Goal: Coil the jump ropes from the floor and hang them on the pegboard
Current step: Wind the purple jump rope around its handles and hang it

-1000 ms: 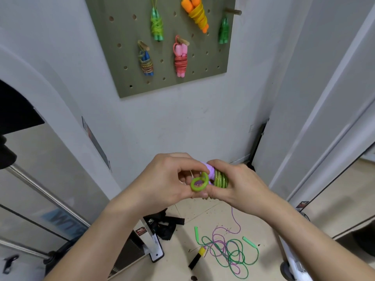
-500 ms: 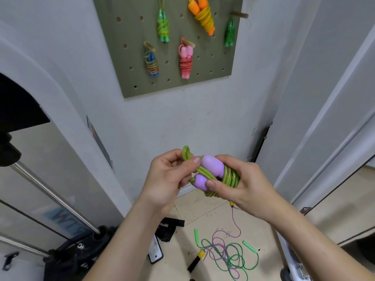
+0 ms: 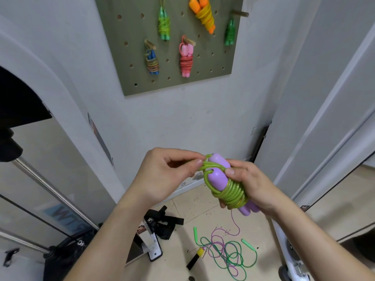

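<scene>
Green plastic jump rope (image 3: 230, 192), coiled round its two lilac handles, is up in front of me, below the olive pegboard (image 3: 172, 86); my right hand (image 3: 255, 187) is clenched round the bundle while my left hand (image 3: 162, 175) pinches a loop of its cord at the top. Two thin loose ropes (image 3: 225, 254), green and purple, lie tangled on the tiled floor (image 3: 203, 205)

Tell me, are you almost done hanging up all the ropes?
More than halfway. Five bundles hang on the pegboard: lime, orange, dark green, blue and pink. The right hand grips a wound purple-handled rope while the left hand pinches its loop. It is not hung yet, and a green rope and a purple rope lie tangled on the floor.
</scene>
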The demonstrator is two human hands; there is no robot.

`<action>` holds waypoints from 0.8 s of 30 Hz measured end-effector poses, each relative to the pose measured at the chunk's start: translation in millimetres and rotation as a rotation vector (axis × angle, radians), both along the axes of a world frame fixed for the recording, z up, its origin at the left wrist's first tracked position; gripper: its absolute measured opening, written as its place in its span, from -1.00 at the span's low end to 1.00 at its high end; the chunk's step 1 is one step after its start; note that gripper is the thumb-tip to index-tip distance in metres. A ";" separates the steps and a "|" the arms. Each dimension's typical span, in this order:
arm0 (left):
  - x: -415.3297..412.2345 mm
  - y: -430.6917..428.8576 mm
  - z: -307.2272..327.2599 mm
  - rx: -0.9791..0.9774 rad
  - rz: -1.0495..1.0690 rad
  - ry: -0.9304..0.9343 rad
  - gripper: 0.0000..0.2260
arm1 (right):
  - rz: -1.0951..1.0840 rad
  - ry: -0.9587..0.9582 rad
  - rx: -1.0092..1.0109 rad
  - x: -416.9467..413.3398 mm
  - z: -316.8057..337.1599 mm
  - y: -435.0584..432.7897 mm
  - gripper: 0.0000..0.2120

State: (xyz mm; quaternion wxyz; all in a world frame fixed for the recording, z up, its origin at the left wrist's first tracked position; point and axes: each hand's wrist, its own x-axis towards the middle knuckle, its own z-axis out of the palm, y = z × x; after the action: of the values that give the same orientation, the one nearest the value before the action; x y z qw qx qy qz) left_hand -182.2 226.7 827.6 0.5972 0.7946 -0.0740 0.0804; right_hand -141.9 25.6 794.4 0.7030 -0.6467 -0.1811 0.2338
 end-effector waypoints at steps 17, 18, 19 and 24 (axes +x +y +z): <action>13.0 -7.0 12.4 0.068 -0.059 -0.010 -0.87 | -0.155 -0.121 0.018 -2.2 -3.7 8.2 -0.48; 14.3 -4.5 13.2 0.109 -0.065 -0.008 -0.85 | -0.153 -0.114 0.039 -2.2 -0.2 5.4 -0.49; 15.1 -2.5 14.6 0.149 -0.071 -0.009 -0.83 | -0.148 -0.110 0.042 -2.1 3.2 2.3 -0.50; 15.2 -8.8 27.8 0.063 -0.070 -0.018 -0.85 | -0.128 -0.104 0.059 -0.9 10.4 -1.2 -0.45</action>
State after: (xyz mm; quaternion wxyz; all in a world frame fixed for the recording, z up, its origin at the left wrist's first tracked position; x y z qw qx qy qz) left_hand -166.9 217.8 855.4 0.5738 0.8091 -0.1094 0.0643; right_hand -142.9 24.3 804.8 0.7249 -0.6473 -0.1825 0.1492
